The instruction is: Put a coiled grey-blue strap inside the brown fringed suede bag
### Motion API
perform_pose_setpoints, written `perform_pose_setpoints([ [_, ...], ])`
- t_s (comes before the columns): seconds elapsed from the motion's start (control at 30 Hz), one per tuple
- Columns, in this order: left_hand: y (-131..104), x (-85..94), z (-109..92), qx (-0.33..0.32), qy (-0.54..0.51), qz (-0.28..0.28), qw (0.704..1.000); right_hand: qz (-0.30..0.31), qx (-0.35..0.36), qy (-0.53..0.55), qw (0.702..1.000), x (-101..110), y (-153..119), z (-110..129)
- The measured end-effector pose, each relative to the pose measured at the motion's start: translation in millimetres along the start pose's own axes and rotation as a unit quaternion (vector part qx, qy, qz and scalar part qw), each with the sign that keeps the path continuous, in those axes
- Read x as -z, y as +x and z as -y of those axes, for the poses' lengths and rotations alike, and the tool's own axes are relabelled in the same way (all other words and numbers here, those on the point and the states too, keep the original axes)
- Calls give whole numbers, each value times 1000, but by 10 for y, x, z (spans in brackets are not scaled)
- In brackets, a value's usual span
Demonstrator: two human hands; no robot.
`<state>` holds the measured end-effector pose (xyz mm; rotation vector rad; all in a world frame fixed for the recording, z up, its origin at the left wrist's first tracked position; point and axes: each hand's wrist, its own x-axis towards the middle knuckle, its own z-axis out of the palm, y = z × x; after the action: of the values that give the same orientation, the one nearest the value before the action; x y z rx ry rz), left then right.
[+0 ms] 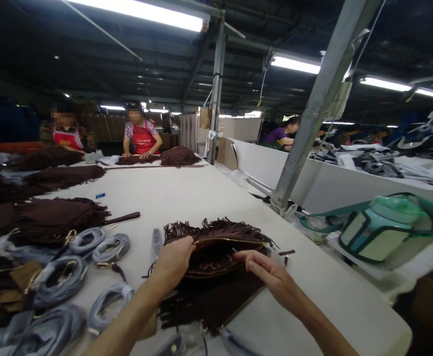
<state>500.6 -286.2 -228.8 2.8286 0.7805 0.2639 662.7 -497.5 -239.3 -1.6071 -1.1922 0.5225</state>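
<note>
A dark brown fringed handbag (216, 299) lies on the white table in front of me, its zipped top gaping so that a dark patterned lining shows. My left hand (175, 259) is closed on the left end of the opening, gripping the zip edge. Over the right side of the opening, my right hand (264, 269) has its fingers pinched together. A tiny pale tip shows at these fingertips, too small to name. The bag's inside is mostly in shadow. Beneath the bag's near edge lies a strap in clear plastic (238, 341).
Wrapped coiled straps (62, 282) and more brown fringed bags (53, 217) crowd the left. A blue lighter-sized object (100, 196) lies farther back. A green water jug (383, 227) stands right, beyond a metal post (305, 118). Two people in red aprons stand across the table (157, 188).
</note>
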Motion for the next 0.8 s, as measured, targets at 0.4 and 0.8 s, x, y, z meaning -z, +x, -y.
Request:
perform_pose_setpoints([
  [0.4, -27, -355, 604, 97, -327, -48, 939, 134, -15, -47, 990, -892, 333, -71],
  [0.8, 30, -625, 735, 225, -449, -39, 864, 75, -80, -21, 994, -1213, 531, -174],
])
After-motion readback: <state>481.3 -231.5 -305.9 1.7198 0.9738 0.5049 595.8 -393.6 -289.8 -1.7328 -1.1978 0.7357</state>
